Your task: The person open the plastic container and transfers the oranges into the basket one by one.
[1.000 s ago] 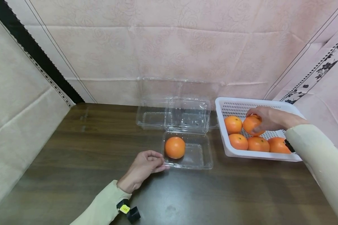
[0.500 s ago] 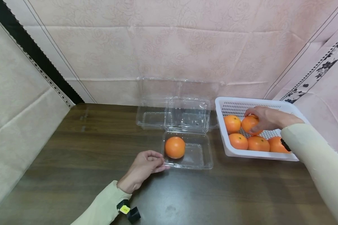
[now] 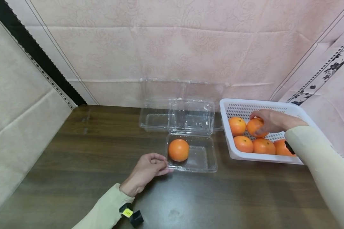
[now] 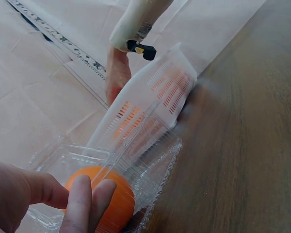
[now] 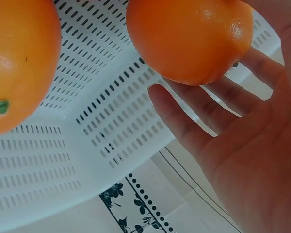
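Note:
In the head view an open clear plastic clamshell container [image 3: 203,160] lies on the table, one orange [image 3: 178,150] in the left half of its base. My left hand [image 3: 145,171] pinches the base's near left corner between thumb and fingers. Over at the right, my right hand [image 3: 273,121] grips an orange [image 3: 255,128] inside the white basket [image 3: 232,152]. The right wrist view shows fingers [image 5: 184,121] curled around and under that orange. Other oranges [image 3: 263,146] sit beside it, and my sleeve partly covers one.
More clear plastic containers [image 3: 153,119] stand behind the open one, against the patterned wall covering [image 3: 172,51]. The basket's left side is just right of the containers. Dark wood table [image 3: 103,149] extends left and in front.
My right hand and the orange it grips have shifted very slightly left within the basket since the earliest frame. The left hand and the container stay in place.

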`<state>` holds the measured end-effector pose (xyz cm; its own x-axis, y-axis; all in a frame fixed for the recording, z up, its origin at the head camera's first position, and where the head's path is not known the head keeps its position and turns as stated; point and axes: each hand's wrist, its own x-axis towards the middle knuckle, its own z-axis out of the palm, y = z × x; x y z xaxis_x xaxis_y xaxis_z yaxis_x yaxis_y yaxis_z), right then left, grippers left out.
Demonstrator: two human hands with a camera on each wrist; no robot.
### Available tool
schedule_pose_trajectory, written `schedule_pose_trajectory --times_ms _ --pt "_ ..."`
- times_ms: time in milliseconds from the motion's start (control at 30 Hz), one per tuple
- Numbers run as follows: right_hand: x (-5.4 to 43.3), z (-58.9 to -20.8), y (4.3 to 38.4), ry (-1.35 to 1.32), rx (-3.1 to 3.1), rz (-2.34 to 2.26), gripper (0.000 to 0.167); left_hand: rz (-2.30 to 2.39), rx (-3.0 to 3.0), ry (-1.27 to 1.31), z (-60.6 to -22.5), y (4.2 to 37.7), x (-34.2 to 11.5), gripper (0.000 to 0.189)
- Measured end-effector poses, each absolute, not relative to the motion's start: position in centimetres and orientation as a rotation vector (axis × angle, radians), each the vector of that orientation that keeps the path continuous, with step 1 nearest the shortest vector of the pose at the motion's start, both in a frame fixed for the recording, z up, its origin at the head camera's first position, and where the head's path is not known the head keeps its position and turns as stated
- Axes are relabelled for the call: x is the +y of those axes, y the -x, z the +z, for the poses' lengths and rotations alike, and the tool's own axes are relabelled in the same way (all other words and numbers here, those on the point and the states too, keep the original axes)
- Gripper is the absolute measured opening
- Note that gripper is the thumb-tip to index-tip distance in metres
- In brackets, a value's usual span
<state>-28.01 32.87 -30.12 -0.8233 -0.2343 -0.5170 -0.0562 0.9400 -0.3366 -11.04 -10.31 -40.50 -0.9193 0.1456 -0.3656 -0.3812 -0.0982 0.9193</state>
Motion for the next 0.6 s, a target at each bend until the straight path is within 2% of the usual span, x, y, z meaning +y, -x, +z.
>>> schedule_pose_trajectory --times_ms 367,600 --pt "33.0 -30.9 29.0 0.237 2.516 -0.403 0.071 2.080 1.836 0.249 -40.6 11.1 -10.4 0.029" --pt "33.5 -31.4 29.3 0.192 2.489 -0.378 0.093 2.079 1.835 0.240 -40.6 11.0 -10.3 0.029"
